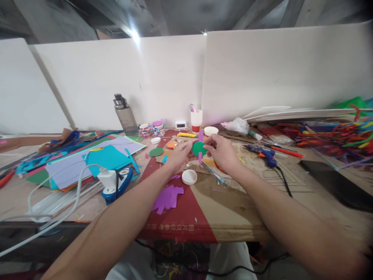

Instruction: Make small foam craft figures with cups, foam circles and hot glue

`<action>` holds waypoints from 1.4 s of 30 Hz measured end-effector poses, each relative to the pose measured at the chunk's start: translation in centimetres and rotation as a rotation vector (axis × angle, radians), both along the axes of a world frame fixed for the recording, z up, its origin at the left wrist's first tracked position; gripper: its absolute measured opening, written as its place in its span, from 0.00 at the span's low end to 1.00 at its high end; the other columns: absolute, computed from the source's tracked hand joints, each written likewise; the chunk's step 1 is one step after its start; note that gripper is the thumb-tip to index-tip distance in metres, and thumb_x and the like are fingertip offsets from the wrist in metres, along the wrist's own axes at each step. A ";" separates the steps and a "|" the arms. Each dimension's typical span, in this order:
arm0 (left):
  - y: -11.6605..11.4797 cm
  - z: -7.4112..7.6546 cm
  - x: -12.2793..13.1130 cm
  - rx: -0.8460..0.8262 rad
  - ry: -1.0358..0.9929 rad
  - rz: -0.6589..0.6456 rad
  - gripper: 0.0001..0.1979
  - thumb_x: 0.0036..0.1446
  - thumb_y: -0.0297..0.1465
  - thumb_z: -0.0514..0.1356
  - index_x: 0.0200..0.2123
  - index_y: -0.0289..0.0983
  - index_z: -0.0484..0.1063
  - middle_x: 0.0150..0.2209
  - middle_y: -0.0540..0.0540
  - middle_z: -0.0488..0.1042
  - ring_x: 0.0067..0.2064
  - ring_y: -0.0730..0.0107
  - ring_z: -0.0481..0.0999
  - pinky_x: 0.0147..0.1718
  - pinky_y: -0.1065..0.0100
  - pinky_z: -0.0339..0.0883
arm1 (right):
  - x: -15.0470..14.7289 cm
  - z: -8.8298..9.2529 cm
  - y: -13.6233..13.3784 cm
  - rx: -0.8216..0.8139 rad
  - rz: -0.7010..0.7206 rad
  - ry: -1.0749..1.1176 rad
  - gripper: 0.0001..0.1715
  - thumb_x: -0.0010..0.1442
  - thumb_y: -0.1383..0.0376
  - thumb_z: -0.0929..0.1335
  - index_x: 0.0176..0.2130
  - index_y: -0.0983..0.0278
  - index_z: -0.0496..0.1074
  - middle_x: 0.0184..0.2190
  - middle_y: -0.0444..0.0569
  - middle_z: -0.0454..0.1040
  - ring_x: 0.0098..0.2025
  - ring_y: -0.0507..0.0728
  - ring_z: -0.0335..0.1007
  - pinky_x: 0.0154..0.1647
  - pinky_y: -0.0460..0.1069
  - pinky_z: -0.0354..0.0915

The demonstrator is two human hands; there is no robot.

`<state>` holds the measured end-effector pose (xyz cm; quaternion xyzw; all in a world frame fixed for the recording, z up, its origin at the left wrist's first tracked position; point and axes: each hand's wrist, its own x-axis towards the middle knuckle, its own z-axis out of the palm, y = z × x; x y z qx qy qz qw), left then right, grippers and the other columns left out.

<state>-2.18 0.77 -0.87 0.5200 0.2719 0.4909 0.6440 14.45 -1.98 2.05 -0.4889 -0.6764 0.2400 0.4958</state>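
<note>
Between my hands is a green paper disc with a purple strip sticking out above and below it. My left hand is closed on the disc's left edge. At the disc's right edge, my right hand has its thumb and fingers pinched together; what they grip there is too small to make out. Below the disc lies a white round lid, with a pile of purple paper strips nearer to me. A pen rests under my right hand. Another green disc lies to the left.
A grey bottle and a stack of paper cups stand by the white board. Coloured sheets and a power strip with cables lie left. A blue glue gun, black phone-like slab and pipe cleaners are right.
</note>
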 end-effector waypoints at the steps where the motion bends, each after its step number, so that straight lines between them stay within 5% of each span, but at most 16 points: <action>1: 0.1 0.0 0.0 0.002 -0.003 0.000 0.23 0.51 0.46 0.67 0.43 0.35 0.77 0.40 0.43 0.79 0.40 0.63 0.79 0.42 0.60 0.74 | 0.0 -0.2 0.1 0.020 -0.002 -0.001 0.05 0.55 0.71 0.68 0.31 0.62 0.69 0.25 0.42 0.72 0.25 0.52 0.69 0.28 0.48 0.66; 18: -0.5 0.5 0.3 -0.024 -0.086 0.036 0.18 0.53 0.42 0.67 0.42 0.34 0.76 0.41 0.42 0.79 0.43 0.63 0.78 0.43 0.62 0.74 | -0.5 -1.4 0.6 0.199 -0.112 -0.065 0.06 0.58 0.64 0.67 0.33 0.61 0.63 0.30 0.46 0.68 0.31 0.54 0.64 0.34 0.50 0.63; 29: -0.5 0.5 0.4 0.046 -0.083 0.003 0.20 0.48 0.40 0.71 0.42 0.34 0.78 0.40 0.43 0.80 0.39 0.66 0.78 0.41 0.65 0.70 | -1.1 -2.0 0.5 -0.109 0.083 0.228 0.13 0.61 0.53 0.65 0.36 0.59 0.63 0.24 0.40 0.68 0.17 0.50 0.63 0.17 0.47 0.63; 37: -0.4 1.0 0.0 0.029 -0.105 0.063 0.17 0.51 0.40 0.69 0.39 0.33 0.77 0.35 0.45 0.79 0.34 0.72 0.76 0.38 0.69 0.70 | -1.5 -2.0 0.7 -0.176 0.205 0.399 0.12 0.57 0.58 0.68 0.39 0.60 0.66 0.25 0.39 0.70 0.24 0.51 0.71 0.27 0.50 0.75; 42: -0.3 1.0 -0.1 0.052 -0.079 0.050 0.19 0.50 0.42 0.69 0.38 0.33 0.78 0.36 0.45 0.79 0.34 0.73 0.75 0.35 0.70 0.70 | -1.3 -1.8 0.8 -0.206 0.204 0.403 0.11 0.54 0.60 0.70 0.37 0.61 0.66 0.22 0.38 0.69 0.22 0.51 0.69 0.24 0.49 0.74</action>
